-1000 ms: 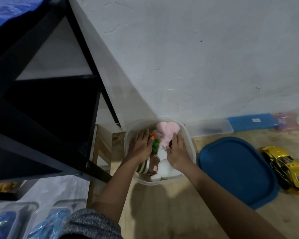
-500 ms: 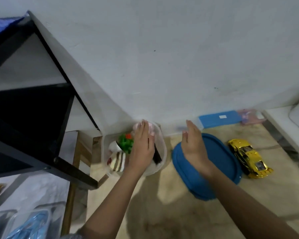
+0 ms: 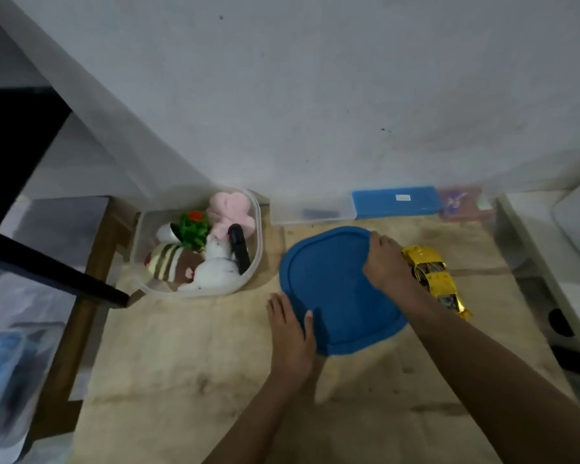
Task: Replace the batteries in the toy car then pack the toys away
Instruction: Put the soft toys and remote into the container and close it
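A clear plastic tub (image 3: 257, 226) sits against the wall, filled with soft toys: a pink plush (image 3: 230, 205), a white plush (image 3: 215, 272), a striped brown one (image 3: 169, 262) and a green toy (image 3: 193, 231). To its right the big blue lid (image 3: 335, 283) lies flat on the wooden table. My right hand (image 3: 384, 261) grips the lid's far right edge. My left hand (image 3: 290, 329) holds its near left edge, thumb on top. The yellow toy car (image 3: 432, 272) lies just right of the lid, partly behind my right wrist.
A clear box (image 3: 312, 212), a blue case (image 3: 395, 200) and a pink box (image 3: 462, 202) line the wall. A black shelf frame (image 3: 47, 269) juts over the table's left edge. White furniture (image 3: 549, 262) stands at the right. Bagged blue items (image 3: 4, 363) lie low left.
Both hands left the toys in the tub and moved right onto the blue lid. The view swung right and closer.
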Demonstrator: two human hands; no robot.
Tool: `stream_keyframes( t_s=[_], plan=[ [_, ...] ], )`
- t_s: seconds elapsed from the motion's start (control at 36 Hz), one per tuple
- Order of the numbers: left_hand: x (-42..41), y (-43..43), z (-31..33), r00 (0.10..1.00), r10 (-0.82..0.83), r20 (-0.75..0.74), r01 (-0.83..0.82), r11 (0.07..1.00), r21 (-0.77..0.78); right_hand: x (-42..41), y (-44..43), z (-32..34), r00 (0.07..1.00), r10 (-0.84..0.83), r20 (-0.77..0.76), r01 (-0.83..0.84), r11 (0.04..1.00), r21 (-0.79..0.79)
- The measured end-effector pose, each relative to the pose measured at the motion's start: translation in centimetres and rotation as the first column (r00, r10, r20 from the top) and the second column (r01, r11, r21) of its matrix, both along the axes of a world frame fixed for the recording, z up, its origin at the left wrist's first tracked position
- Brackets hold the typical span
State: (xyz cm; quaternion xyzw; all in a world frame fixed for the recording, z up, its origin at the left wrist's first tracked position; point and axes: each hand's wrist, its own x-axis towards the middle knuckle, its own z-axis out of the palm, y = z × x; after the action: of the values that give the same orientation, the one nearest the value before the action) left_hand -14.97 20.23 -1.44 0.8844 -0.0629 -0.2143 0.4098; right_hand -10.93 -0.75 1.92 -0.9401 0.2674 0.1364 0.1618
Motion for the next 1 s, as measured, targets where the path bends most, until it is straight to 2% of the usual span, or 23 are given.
stream_keyframes(
  t_s=[0.17,0.25,0.36,0.44,0.64,0.78,1.0],
  plan=[
    [-0.7,-1.4,-0.5,0.998,0.064,-0.002,-0.064,0.997,-0.044,0.1,-0.4,-1.6,0.996,0.070,-0.052,-0.080,0.975,-0.207],
    [-0.8,-1.3,-0.2,0.992,0.122,0.027,-0.120,0.990,-0.080,0.4,-0.3,-1.4,0.999,0.048,-0.017,-0.050,0.980,-0.195],
    [-0.7,-0.7,0.8,0.973,0.227,0.032,-0.219,0.962,-0.165,0.2,-0.3,-0.8,0.995,0.020,0.093,-0.010,0.994,-0.110],
    [-0.8,-0.3,2.3,0.966,0.256,0.046,-0.241,0.947,-0.215,-0.3,-0.4,0.6,0.973,-0.019,0.231,0.029,0.999,-0.041],
    [1.2,0.7,6.5,0.952,0.272,0.143,-0.224,0.932,-0.284,-0.9,-0.3,4.9,0.841,-0.133,0.525,0.101,0.991,0.089],
    [4.4,3.4,8.8,0.942,0.271,0.198,-0.214,0.939,-0.271,0.0,1.7,6.2,0.784,-0.238,0.574,0.119,0.964,0.237],
    [9.4,11.5,9.3,0.932,0.330,0.150,-0.296,0.932,-0.210,3.9,9.7,4.7,0.830,-0.270,0.488,0.028,0.894,0.447]
  ],
)
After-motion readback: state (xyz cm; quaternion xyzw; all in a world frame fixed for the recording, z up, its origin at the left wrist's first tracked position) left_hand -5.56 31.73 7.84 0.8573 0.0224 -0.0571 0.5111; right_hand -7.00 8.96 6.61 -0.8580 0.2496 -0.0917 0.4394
